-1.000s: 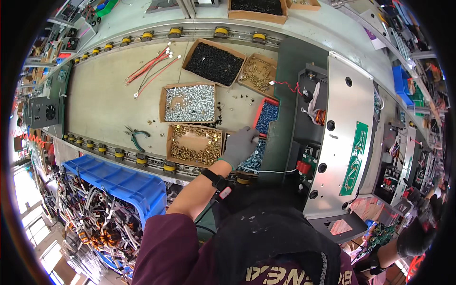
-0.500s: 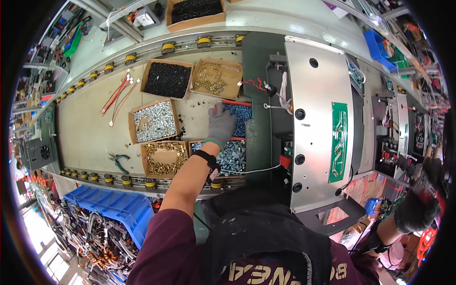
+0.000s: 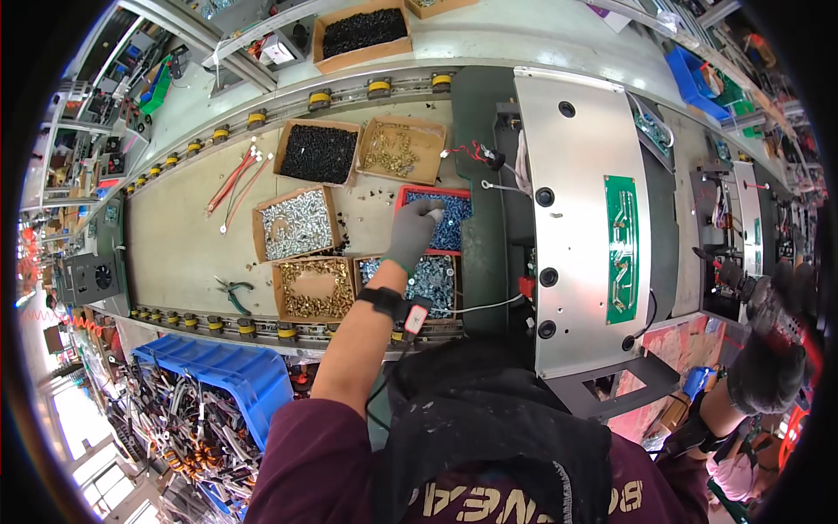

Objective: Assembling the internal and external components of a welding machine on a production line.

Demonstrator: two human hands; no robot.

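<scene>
My left hand [image 3: 414, 234], in a grey glove, is over the left side of a red tray [image 3: 403, 197] of blue screws [image 3: 453, 222]. Its fingertips are pinched together above the screws; whatever may be between them is too small to make out. Far to the right, my right hand [image 3: 766, 377] in a dark glove grips a black and red power screwdriver [image 3: 783, 327], partly blurred near the rim. Between the hands lies a large silver metal panel [image 3: 580, 236] with a green circuit board [image 3: 621, 249] on it.
Cardboard boxes hold black screws [image 3: 319, 154], brass parts [image 3: 390, 153], silver screws [image 3: 297, 224], gold fasteners [image 3: 316, 291] and washer-like parts [image 3: 430, 286]. Red wires [image 3: 234, 185] and pliers [image 3: 234, 295] lie leftward. A blue bin [image 3: 223, 371] stands below the roller rail [image 3: 247, 328].
My left hand has drawn its fingers together over the blue screws, and its wrist has turned. The view has shifted slightly. The right hand still grips the power screwdriver.
</scene>
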